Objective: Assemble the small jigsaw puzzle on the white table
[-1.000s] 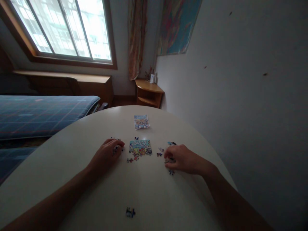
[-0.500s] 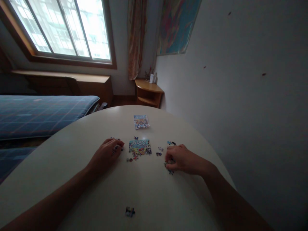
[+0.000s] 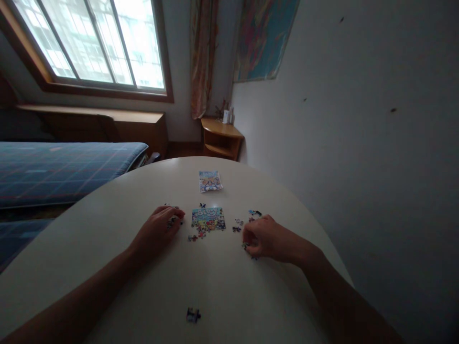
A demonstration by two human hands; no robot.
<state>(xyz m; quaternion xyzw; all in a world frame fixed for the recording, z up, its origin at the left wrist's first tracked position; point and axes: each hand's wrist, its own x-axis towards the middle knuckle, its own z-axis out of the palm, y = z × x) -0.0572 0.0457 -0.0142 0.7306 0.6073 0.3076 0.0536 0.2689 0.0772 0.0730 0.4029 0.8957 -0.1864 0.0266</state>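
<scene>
My left hand (image 3: 159, 229) rests on the table with its fingers lying loosely over several jigsaw pieces (image 3: 172, 221), which show partly between and beyond them. At the right, my right hand (image 3: 267, 237) has its thumb and index finger closed on a small jigsaw piece (image 3: 245, 245) near the tabletop. Other pieces lie beside and partly under that hand. Between the hands sits a partly assembled puzzle (image 3: 208, 218) with cartoon lettering along its top and an uneven lower edge. Loose pieces (image 3: 192, 238) lie just below it, and a pair of pieces (image 3: 237, 225) lies to its right.
A printed picture sheet (image 3: 210, 181) lies farther back on the round white table (image 3: 150, 296). One dark piece (image 3: 193, 315) is near the front edge. A plaid mattress (image 3: 71, 172) stands left of the table, and a white wall (image 3: 376, 191) runs along the right.
My right hand has shifted slightly left, and its thumb and finger have come together on a jigsaw piece. My left hand has stayed in place.
</scene>
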